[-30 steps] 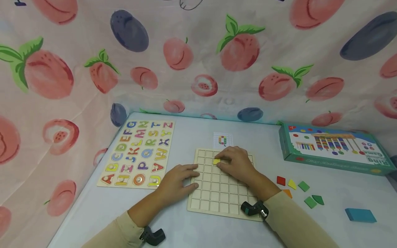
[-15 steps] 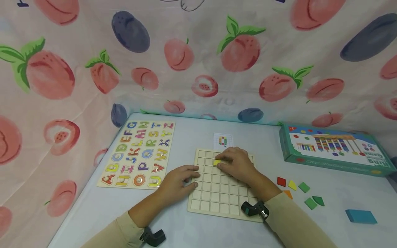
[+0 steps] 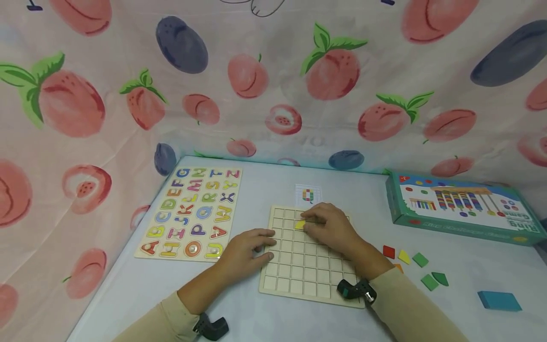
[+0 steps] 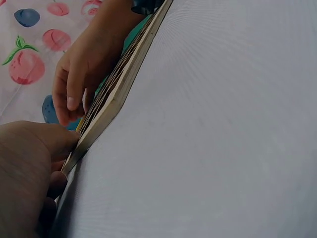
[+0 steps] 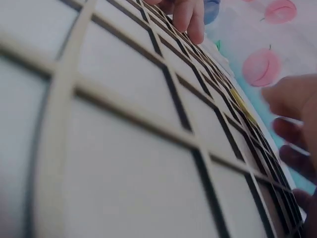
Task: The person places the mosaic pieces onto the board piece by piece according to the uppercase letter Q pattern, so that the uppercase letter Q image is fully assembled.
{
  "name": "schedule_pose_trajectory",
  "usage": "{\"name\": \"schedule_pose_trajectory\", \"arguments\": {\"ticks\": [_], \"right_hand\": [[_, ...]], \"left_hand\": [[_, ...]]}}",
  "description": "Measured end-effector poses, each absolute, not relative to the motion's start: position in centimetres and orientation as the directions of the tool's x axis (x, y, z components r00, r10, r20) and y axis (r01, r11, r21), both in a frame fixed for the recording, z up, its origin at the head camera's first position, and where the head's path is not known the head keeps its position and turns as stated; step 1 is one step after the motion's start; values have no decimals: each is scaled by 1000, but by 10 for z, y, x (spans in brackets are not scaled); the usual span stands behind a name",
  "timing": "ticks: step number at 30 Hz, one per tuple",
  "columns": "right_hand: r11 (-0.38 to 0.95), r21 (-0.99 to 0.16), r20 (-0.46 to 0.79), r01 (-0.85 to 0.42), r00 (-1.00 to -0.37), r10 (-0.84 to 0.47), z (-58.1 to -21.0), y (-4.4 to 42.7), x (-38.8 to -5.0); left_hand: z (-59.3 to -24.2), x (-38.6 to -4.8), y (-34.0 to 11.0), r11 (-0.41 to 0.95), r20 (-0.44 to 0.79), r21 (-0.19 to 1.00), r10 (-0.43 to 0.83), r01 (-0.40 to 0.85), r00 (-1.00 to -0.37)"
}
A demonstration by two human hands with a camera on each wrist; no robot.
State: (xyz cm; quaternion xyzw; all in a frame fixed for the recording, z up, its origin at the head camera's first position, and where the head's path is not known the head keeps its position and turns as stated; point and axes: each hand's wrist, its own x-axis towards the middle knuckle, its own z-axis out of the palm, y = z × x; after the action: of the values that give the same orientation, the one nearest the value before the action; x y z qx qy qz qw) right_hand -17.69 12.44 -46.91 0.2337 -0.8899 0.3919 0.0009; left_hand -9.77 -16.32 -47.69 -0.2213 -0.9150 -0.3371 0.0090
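A wooden grid board (image 3: 290, 273) lies in the middle of the table. One yellow tile (image 3: 300, 224) sits in a cell near its far edge, also visible as a thin yellow strip (image 5: 241, 106) in the right wrist view. My right hand (image 3: 331, 228) hovers just right of this tile, thumb and fingers apart from it; part of the tile may be hidden. At the board's left edge rests my left hand (image 3: 244, 251), fingers fairly straight and tips touching the rim. The left wrist view shows the left thumb (image 4: 62, 141) against the board's side.
Loose red (image 3: 389, 251), yellow (image 3: 403, 257) and green tiles (image 3: 420, 260) lie right of the board, near a blue block (image 3: 499, 300). A pattern card (image 3: 308, 195) lies behind the board. An alphabet board (image 3: 188, 213) is left; a green game box (image 3: 466, 209) stands back right.
My right hand has drawn slightly right and let go of the yellow tile, which stays in its cell. The left hand has kept its place at the board's edge.
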Motion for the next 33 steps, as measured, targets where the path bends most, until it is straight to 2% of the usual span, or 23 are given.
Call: {"name": "schedule_pose_trajectory", "arguments": {"ticks": [5,13,18,25,29,33], "right_hand": [[555,-717,223,-423,-892,-393,-459,138,-171],[602,-653,283,-459,-886,-368,-439,174,-150],[626,-666,263,-405,-913,-311,-429,198,-136],[618,-738,216,-270,-963,-164,-425,221,-129],[601,-748,237,-281,-959,-154,-431,228,-127],[620,-744,206,-249,-968,-142,-432,234,-124]], "left_hand": [[-477,-96,-162,669,153,631,389,393,-908],[-477,-97,-158,664,139,652,371,367,-918],[-478,-99,-157,693,135,635,334,340,-933],[-476,-99,-158,714,103,640,287,284,-952],[-475,-100,-158,725,87,634,279,269,-956],[-476,-100,-158,728,88,628,284,275,-955]]}}
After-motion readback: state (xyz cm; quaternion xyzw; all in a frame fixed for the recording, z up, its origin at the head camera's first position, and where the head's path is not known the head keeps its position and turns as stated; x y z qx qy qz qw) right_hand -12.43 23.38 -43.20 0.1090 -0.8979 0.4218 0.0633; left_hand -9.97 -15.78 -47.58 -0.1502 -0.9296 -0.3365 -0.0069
